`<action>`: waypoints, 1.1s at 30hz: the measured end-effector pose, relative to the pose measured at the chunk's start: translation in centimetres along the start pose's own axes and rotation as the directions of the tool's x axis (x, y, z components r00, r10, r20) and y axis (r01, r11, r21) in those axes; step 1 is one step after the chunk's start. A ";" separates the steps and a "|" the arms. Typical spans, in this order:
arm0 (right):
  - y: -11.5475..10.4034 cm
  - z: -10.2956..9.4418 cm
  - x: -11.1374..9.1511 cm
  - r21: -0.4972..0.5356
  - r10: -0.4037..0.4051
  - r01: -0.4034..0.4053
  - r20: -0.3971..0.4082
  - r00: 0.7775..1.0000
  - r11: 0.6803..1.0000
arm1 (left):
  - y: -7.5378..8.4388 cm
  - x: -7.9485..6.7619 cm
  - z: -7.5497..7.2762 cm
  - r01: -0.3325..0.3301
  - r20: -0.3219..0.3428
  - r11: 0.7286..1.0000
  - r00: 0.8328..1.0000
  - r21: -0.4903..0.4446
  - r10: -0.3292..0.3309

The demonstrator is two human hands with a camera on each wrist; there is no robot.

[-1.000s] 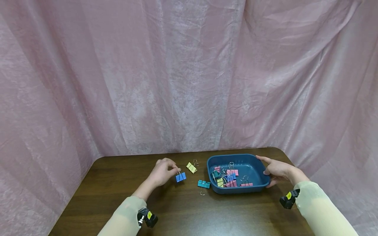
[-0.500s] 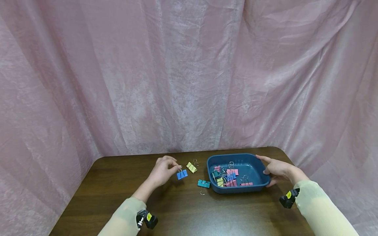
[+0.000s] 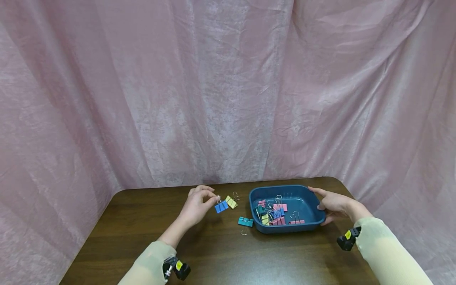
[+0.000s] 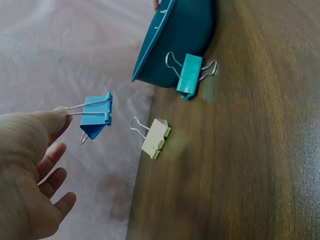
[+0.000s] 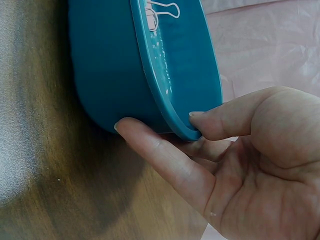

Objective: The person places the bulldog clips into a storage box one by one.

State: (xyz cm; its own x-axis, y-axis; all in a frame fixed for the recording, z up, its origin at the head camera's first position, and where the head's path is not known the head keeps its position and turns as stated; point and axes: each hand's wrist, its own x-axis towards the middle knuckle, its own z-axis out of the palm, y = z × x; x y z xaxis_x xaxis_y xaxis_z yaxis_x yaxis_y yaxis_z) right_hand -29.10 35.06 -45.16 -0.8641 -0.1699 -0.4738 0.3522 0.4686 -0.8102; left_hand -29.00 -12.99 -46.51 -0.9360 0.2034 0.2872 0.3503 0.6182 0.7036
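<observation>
My left hand pinches a blue binder clip by one wire handle, thumb against fingertip. In the left wrist view the blue clip hangs clear of the table, its other handle loose below. Just beyond it, a yellow binder clip lies on the table; a teal binder clip lies nearer the blue tray. My right hand grips the tray's right end. The right wrist view shows the thumb inside the rim and the fingers outside, against the wall and underside.
Inside the tray are several binder clips, among them a pink one, a blue one and a yellow one. The brown wooden table ends at a pink curtain behind.
My left hand has lifted the blue binder clip slightly and carried it a little to the right, close to the yellow clip. My right hand and the tray have barely moved.
</observation>
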 end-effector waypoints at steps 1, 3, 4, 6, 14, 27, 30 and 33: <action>0.0 0.0 0.0 -0.002 -0.001 0.001 0.000 1.000 1.000 | 0.1 0.0 0.0 0.000 0.000 1.000 1.000 -0.004 0.000; 0.1 0.0 0.1 -0.008 -0.003 0.003 -0.001 1.000 1.000 | 0.3 -0.1 -0.1 0.007 0.003 1.000 1.000 -0.015 -0.007; 0.1 0.0 0.1 -0.011 -0.005 0.005 -0.002 1.000 1.000 | 0.4 -0.1 -0.1 0.005 0.002 1.000 1.000 -0.015 -0.005; 0.1 0.0 0.1 -0.016 -0.008 0.008 -0.003 1.000 1.000 | 0.6 -0.2 -0.1 0.005 0.000 1.000 1.000 -0.021 -0.005; 0.1 0.0 0.1 -0.028 -0.009 0.009 -0.008 1.000 1.000 | 1.3 -0.3 -0.1 -0.023 -0.020 0.999 1.000 -0.039 0.023; -0.1 0.1 -0.2 -0.016 -0.010 0.010 -0.005 1.000 1.000 | 2.4 -0.2 0.1 -0.079 -0.028 0.996 0.997 -0.050 0.077; -0.1 0.1 -0.2 -0.020 -0.011 0.011 -0.006 1.000 1.000 | 2.6 -0.1 0.1 -0.091 -0.030 0.995 0.996 -0.049 0.089; -0.1 0.0 -0.1 -0.023 -0.013 0.012 -0.008 1.000 1.000 | 2.8 -0.1 0.1 -0.101 -0.035 0.994 0.994 -0.051 0.099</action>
State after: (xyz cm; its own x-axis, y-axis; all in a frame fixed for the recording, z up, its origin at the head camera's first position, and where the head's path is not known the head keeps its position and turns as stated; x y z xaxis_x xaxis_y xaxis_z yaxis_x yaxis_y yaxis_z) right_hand -28.98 35.00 -45.04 -0.8715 -0.1684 -0.4607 0.3330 0.4864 -0.8078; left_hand -27.96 -11.26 -44.63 -0.8949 0.2367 0.3784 0.4441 0.5553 0.7031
